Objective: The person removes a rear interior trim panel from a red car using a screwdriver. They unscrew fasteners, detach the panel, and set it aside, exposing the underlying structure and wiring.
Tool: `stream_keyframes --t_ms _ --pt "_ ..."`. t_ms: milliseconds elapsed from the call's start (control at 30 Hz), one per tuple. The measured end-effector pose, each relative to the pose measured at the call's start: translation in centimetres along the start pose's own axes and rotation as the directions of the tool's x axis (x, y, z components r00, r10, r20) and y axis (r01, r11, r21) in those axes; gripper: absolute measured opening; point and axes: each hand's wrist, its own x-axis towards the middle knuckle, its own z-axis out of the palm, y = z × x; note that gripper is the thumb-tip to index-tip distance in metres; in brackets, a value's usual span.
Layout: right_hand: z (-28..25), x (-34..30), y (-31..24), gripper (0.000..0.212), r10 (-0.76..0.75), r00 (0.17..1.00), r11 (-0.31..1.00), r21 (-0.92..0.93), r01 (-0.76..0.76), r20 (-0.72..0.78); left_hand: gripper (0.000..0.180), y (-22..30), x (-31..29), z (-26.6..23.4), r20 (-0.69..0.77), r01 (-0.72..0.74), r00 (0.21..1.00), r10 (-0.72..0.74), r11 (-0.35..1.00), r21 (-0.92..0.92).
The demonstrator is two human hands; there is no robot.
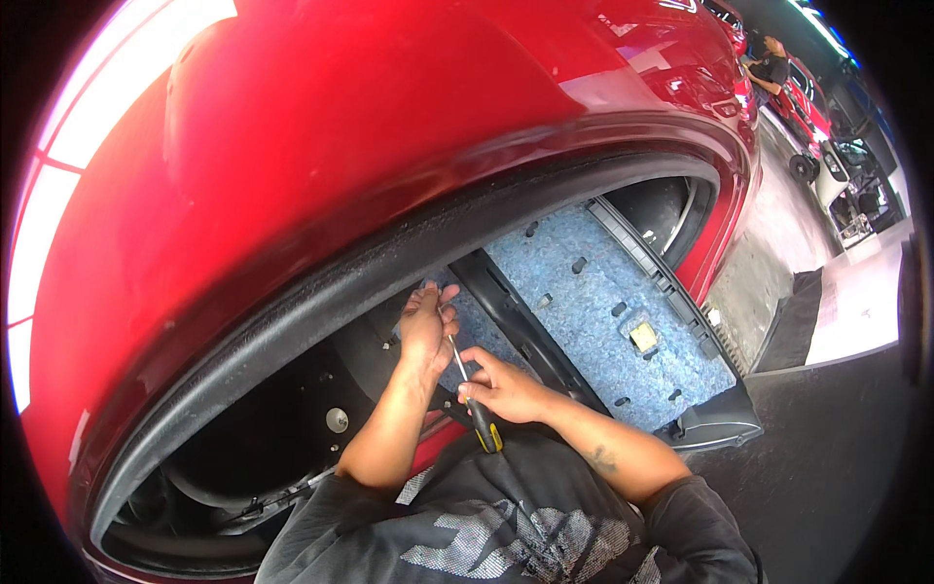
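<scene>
A screwdriver (484,428) with a black and yellow handle lies against the front of my dark shirt, its thin metal shaft slanting up toward my left hand (425,326). My right hand (501,385) is closed on it where the shaft meets the handle. The fingers of my left hand are curled together by the shaft's tip; whatever they pinch is too small or hidden to name. Beneath and beyond both hands lies a black plastic trim panel (525,326) backed with blue speckled felt (574,282), with several small black clips and a yellowish square patch (643,337).
A red car body (370,107) curves over the work, edged by a black rubber seal (282,321). Left of my arms is a dark cavity (263,428) with a round whitish plug (337,419). At the far right, another person (772,68) stands beside a red car (806,102).
</scene>
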Motion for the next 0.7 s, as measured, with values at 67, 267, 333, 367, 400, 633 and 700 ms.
stream_keyframes --t_ms 67,267,333,367,400,633,700 --pt "0.0 -0.1 0.9 0.047 -0.012 1.000 1.000 0.023 0.013 -0.019 0.016 -0.6 0.4 0.3 -0.066 -0.038 0.997 0.036 0.999 -0.029" --pt "-0.1 -1.5 1.9 0.047 -0.015 0.997 0.993 0.115 0.024 -0.075 0.017 -2.0 -0.3 0.1 -0.021 -0.121 0.992 0.125 0.983 0.140" --pt "-0.3 -2.1 0.9 0.047 0.017 0.997 0.995 0.104 -0.010 -0.074 0.018 -1.5 -0.8 0.0 0.043 -0.161 0.987 0.155 0.957 0.242" --pt "-0.3 -2.5 0.6 0.048 0.033 0.997 0.995 0.098 -0.026 -0.073 0.019 -1.2 -1.0 0.0 0.076 -0.182 0.983 0.167 0.939 0.291" --pt "-0.3 -2.6 0.8 0.049 0.005 0.998 0.996 0.087 0.000 -0.057 0.022 -0.8 -1.1 0.0 0.109 -0.178 0.983 0.149 0.922 0.345" --pt "0.2 -3.2 0.5 0.049 -0.015 0.998 0.997 0.075 0.020 -0.066 0.024 1.4 -0.5 -0.5 0.218 -0.125 0.976 0.021 0.872 0.472" --pt "0.3 -3.4 0.6 0.050 -0.029 0.997 0.996 0.077 0.035 -0.067 0.023 2.1 -0.3 -0.6 0.252 -0.093 0.967 -0.042 0.861 0.500"
